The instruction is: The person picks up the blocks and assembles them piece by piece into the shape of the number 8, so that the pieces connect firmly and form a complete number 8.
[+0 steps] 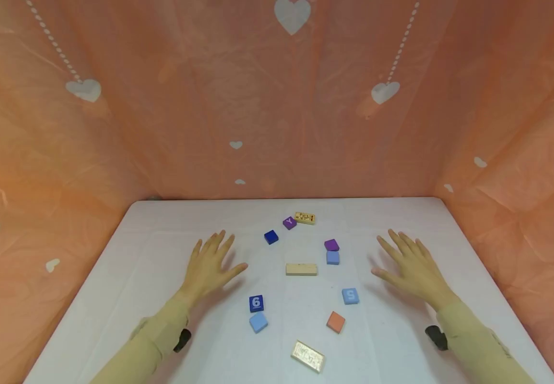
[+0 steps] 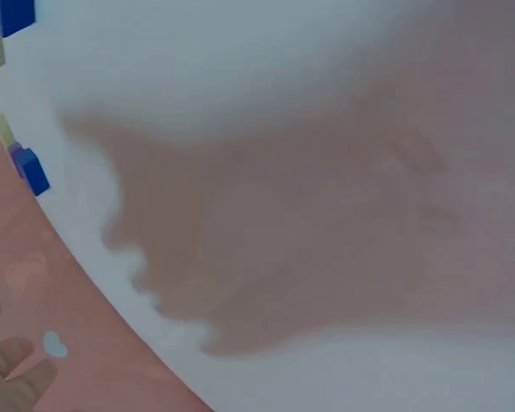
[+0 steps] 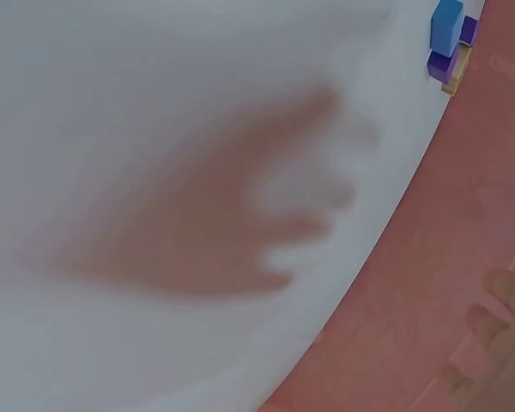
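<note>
My left hand (image 1: 211, 270) is held over the left part of the white table with fingers spread, holding nothing. Across from it my right hand (image 1: 412, 268) hovers in the same way, its fingers also spread. Nearest the left hand lie a dark blue tile with a white numeral (image 1: 256, 303), a plain light blue tile (image 1: 258, 322) and a dark blue tile (image 1: 271, 237). Closest to the right hand are a light blue tile with a numeral (image 1: 351, 296), a blue tile (image 1: 332, 257) and a purple tile (image 1: 331, 245). Both wrist views show fingertips and a hand shadow.
Between the hands lies a cream block (image 1: 301, 269). An orange tile (image 1: 336, 322) and a gold-coloured block (image 1: 307, 356) are nearer the front. A purple letter tile (image 1: 289, 223) touches a patterned yellow block (image 1: 304, 218) at the back. Orange curtains (image 1: 277, 106) enclose the table (image 1: 171, 224).
</note>
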Action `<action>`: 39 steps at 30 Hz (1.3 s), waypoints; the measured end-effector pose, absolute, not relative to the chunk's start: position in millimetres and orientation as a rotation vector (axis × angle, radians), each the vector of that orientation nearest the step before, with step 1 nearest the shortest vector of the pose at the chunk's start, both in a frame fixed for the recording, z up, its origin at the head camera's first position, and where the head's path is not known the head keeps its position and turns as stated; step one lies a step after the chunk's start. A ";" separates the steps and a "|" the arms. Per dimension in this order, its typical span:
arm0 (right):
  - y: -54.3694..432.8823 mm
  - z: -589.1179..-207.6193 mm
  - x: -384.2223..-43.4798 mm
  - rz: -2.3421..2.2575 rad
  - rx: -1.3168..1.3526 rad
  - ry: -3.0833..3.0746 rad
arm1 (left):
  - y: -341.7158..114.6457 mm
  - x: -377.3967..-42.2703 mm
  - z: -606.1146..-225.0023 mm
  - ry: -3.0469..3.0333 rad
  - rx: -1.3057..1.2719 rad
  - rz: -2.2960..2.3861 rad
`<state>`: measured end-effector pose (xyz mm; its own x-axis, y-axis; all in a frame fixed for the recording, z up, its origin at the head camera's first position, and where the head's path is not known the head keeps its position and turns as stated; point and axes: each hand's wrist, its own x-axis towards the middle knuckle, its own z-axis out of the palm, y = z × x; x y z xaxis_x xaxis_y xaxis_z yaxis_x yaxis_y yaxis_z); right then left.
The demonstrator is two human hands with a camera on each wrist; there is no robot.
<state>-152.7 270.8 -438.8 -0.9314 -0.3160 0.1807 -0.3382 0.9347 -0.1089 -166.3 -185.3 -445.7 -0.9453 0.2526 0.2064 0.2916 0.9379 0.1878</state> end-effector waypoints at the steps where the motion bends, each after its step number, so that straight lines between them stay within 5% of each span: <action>1: 269.0 -437.8 -153.5 0.209 0.508 -2.923 | -182.7 -167.2 -444.5 -2.901 -0.422 -0.343; 39: 192.4 -456.2 -195.6 0.734 0.515 -3.028 | -86.5 -184.7 -465.8 -3.027 -0.665 -0.694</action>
